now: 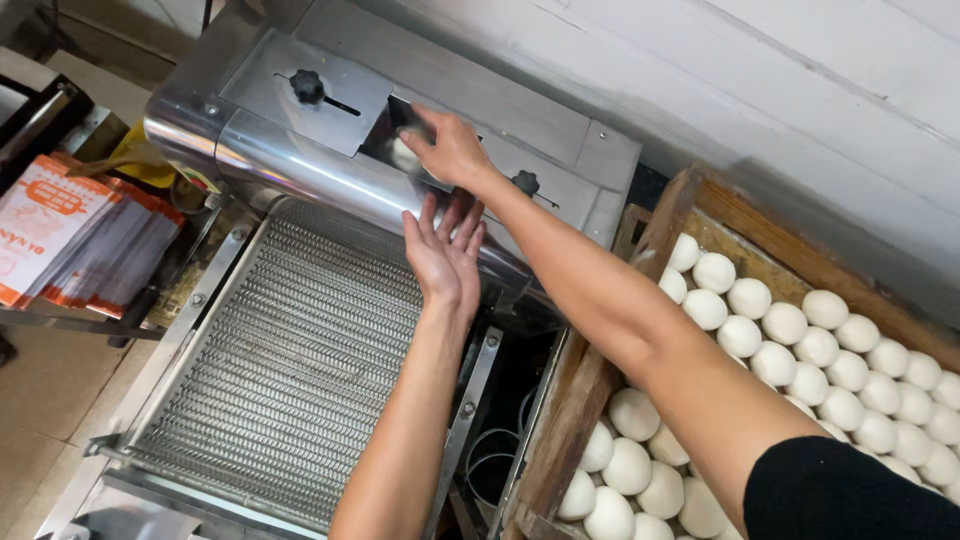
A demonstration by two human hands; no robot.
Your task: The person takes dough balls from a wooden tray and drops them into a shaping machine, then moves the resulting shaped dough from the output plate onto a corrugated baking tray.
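White-painted wall w/ grey smudges is seen behind a stainless dough machine (300, 120), which is taken as the landmark. At the machine's top a slot opening (395, 135) is cut into the steel cover, w/ one black knob (307, 86) to its left and another black knob (525, 183) to its right. The right hand (450, 148) is placed at that slot, fingers loosely curled; a pale dough ball (404, 152) is seen just under the fingertips inside the opening, but whether it is gripped or only touched can't be told. The left hand (445, 255) is held flat and wide open, palm up, below the slot at the machine's rounded front, fingers spread, nothing held. In front of the machine a wire mesh conveyor belt (290, 370) is stretched betw. steel side rails. To the machine's right a wooden tray (590, 390) is set, filled w/ rows of round white dough balls (790, 340). To the machine's left a stack of orange-and-white paper bags (70, 235) is kept, approx. level w/ the belt's far end.
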